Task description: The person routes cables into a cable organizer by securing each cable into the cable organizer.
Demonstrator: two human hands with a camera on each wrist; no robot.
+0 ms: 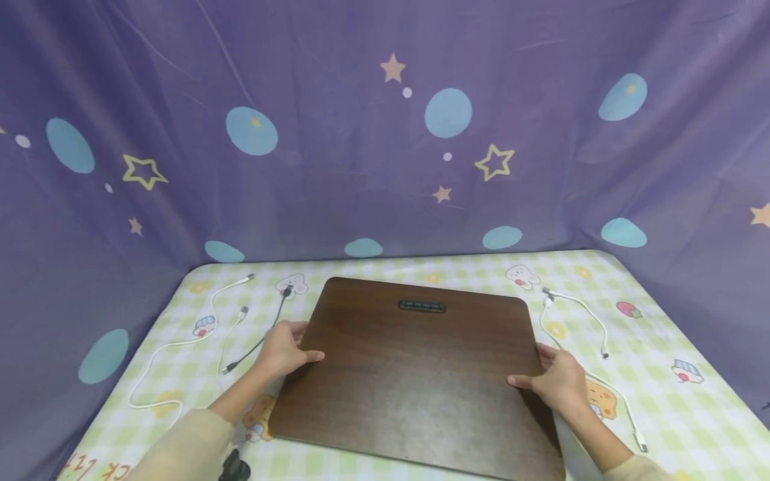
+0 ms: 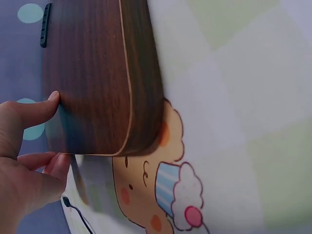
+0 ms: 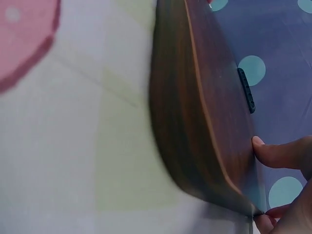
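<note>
1. Wooden board [image 1: 415, 374] lay flat mid-counter [image 1: 680, 401].
2. Left hand [image 1: 283, 351] gripped its left edge, thumb on top, fingers [image 2: 56, 163] curled under.
3. Right hand [image 1: 556, 381] gripped the right edge likewise.
4. White cables [image 1: 180, 341] and a black cable [image 1: 265, 334] lay left; another white cable [image 1: 580, 314] lay just beside the right edge.

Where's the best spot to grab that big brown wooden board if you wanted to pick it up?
Judging by its wide, flat shape, take the wooden board by its two side edges, one from each side, as the left hand and right hand do: thumb on top, fingers curled under.
</note>
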